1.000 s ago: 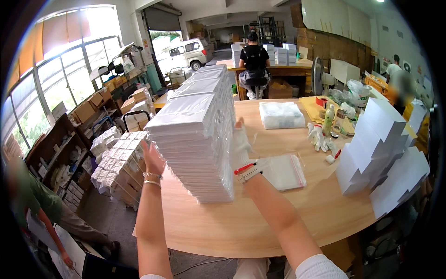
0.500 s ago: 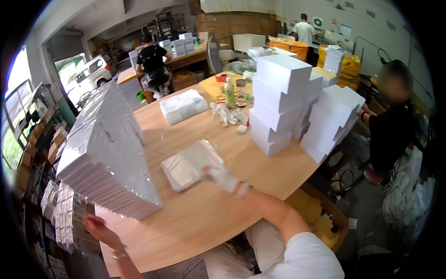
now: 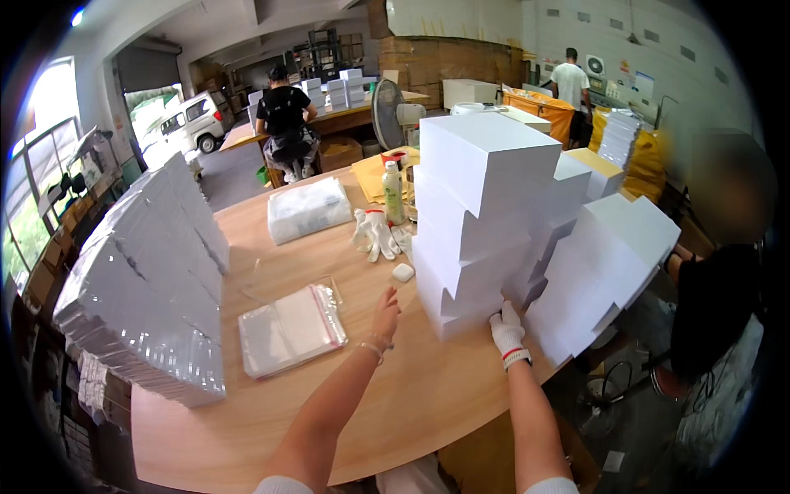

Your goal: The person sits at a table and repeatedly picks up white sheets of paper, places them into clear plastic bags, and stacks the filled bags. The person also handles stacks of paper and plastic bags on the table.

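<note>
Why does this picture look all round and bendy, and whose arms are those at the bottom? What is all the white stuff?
The picture comes from a small camera worn on a person's head, looking down. Its wide lens bends straight edges, so the round wooden table looks curved. The two arms belong to that person; there is no machine here.

The left hand is bare and open above the table, holding nothing. The right hand wears a white glove and presses against the bottom of a stack of white boxes; whether it grips a box, I cannot tell.

On the table also lie a pile of clear plastic bags, a tall stack of flat white packs, a wrapped white bundle, spare gloves and a bottle. Other people work nearby.
</note>
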`<action>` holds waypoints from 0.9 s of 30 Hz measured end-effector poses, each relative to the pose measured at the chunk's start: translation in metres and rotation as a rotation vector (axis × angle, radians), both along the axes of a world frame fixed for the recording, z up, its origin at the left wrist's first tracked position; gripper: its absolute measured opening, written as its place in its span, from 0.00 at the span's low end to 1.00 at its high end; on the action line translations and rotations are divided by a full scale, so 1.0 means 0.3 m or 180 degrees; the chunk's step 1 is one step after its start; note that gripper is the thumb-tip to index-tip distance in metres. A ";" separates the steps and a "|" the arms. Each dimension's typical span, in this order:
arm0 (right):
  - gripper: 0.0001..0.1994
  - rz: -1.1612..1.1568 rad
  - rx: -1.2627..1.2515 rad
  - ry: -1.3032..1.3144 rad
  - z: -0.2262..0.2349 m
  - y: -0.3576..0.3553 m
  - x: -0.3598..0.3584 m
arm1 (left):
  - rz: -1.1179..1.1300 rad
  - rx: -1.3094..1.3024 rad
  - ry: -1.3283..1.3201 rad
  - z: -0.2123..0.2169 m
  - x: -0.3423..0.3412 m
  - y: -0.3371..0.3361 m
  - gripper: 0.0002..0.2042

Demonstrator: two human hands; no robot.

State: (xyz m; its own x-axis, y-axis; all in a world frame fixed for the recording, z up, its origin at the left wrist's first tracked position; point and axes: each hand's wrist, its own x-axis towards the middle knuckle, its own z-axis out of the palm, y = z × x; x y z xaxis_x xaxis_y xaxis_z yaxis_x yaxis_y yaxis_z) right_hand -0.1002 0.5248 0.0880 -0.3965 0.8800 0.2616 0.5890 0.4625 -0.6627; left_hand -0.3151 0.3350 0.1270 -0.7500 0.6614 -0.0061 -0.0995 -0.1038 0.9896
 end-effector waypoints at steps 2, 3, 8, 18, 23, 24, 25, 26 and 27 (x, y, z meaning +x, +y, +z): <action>0.14 0.0352 -0.0202 0.0012 0.037 -0.023 -0.015 | 0.0021 -0.0107 0.0204 -0.124 -0.117 0.131 0.28; 0.13 0.0484 -0.0309 0.0027 0.057 -0.031 -0.015 | -0.0014 -0.0166 0.0313 -0.173 -0.153 0.185 0.29; 0.10 0.0490 -0.0489 -0.0214 0.060 0.015 0.009 | -0.0589 -0.0274 0.0179 -0.215 -0.126 0.247 0.27; 0.08 0.0538 -0.0504 0.0172 0.020 -0.016 0.099 | -0.0573 -0.0013 -0.0725 -0.052 0.115 0.096 0.34; 0.08 0.0465 -0.0313 0.0110 0.061 -0.124 0.217 | -0.0545 -0.0115 -0.0683 -0.044 0.239 0.006 0.34; 0.08 0.0486 -0.0383 0.0192 0.079 -0.153 0.240 | -0.0561 -0.0121 -0.0713 -0.057 0.258 -0.015 0.34; 0.08 0.0508 -0.0454 0.0273 0.097 -0.184 0.265 | -0.0575 -0.0127 -0.0744 -0.064 0.277 -0.037 0.34; 0.07 0.0520 -0.0524 0.0341 0.102 -0.209 0.293 | -0.0599 -0.0136 -0.0774 -0.052 0.310 -0.055 0.34; 0.07 0.0518 -0.0470 0.0460 0.089 -0.224 0.320 | -0.0619 -0.0146 -0.0805 -0.034 0.346 -0.072 0.34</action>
State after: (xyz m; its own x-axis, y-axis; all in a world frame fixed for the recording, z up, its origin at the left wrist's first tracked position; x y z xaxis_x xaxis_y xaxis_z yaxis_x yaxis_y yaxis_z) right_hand -0.0042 0.4576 0.1149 -0.5037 0.8406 0.1993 0.4090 0.4353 -0.8020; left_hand -0.2113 0.3134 0.1169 -0.5804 0.7870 -0.2094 -0.3566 -0.0145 0.9341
